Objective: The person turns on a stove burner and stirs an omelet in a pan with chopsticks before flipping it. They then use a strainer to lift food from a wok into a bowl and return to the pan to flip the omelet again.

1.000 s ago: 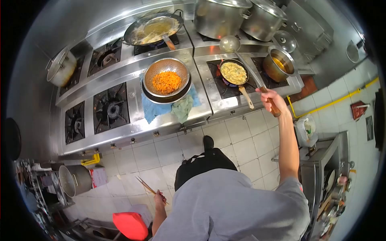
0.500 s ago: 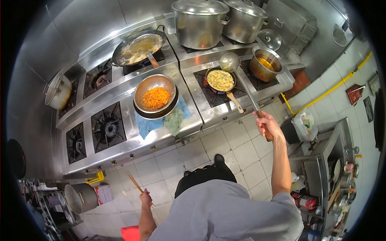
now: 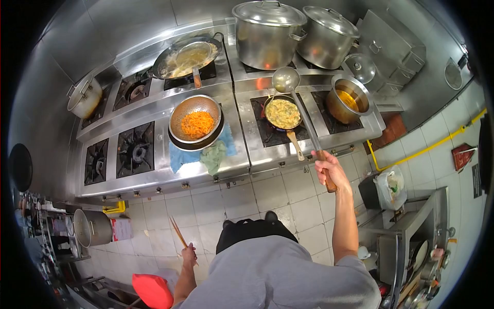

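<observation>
My right hand (image 3: 330,171) is closed round the wooden handle of a long ladle (image 3: 304,116). The ladle's bowl hangs over the far edge of a small frying pan (image 3: 292,138) on the right-hand stove. A yellowish egg mixture (image 3: 282,113) with green and orange bits fills that pan. To its right stands a pot of orange-brown liquid (image 3: 349,99). Low on the left, my left hand (image 3: 189,254) grips a pair of long chopsticks (image 3: 178,233), held out above the floor and away from the stove.
A perforated bowl (image 3: 177,114) of orange shreds sits on another bowl over blue and green cloths (image 3: 213,156). Behind it, a wok (image 3: 170,64) holds a strainer. Two large lidded pots (image 3: 267,38) stand at the back. A bin (image 3: 368,191) is at right, a red object (image 3: 153,291) at lower left.
The ladle's bowl has shifted left relative to the frying pan, over its far edge. The camera view has turned slightly. Both hands keep their holds.
</observation>
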The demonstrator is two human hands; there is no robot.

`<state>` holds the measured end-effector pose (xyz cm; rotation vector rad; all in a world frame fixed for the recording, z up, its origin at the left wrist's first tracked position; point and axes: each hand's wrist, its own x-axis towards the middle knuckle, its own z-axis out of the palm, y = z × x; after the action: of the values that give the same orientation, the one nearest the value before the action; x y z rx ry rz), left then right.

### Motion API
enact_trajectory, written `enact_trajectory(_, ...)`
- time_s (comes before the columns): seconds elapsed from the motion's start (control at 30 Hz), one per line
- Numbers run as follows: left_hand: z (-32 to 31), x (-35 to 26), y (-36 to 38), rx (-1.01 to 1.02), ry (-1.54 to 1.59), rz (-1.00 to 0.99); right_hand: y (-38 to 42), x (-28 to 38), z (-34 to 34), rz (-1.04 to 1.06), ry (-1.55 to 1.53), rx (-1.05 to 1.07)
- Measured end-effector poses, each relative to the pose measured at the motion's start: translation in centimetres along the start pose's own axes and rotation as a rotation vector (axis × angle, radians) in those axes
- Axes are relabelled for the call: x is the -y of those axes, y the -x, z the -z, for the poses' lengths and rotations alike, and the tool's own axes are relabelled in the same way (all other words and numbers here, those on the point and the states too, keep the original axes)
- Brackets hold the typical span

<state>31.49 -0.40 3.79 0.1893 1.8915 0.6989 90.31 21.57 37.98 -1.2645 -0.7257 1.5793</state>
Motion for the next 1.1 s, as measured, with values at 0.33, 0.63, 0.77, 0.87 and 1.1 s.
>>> enact_trajectory(0.33,-6.6,1.5,5.7,0.008,0.036,0.046,-0.5,1.3,7.0,-0.006,0.188,-0.017)
enact_trajectory(0.63,-9.4,2.8,8.5,-0.002,-0.017,0.070,4.0,0.4,10.9,-0.035,0.228,-0.046)
enact_trajectory(0.77,-9.5,2.1,8.2,0.012,-0.028,0.003,5.7,0.2,10.9,-0.075,0.241,-0.026)
enact_trajectory(0.87,-9.9,0.8,8.5,-0.004,-0.053,0.003,6.0,-0.5,10.3,-0.082,0.244,-0.027)
enact_trajectory(1.1,-9.8,-0.4,10.3,0.028,-0.048,-0.007,4.0,-4.5,7.9,0.092,0.560,-0.143)
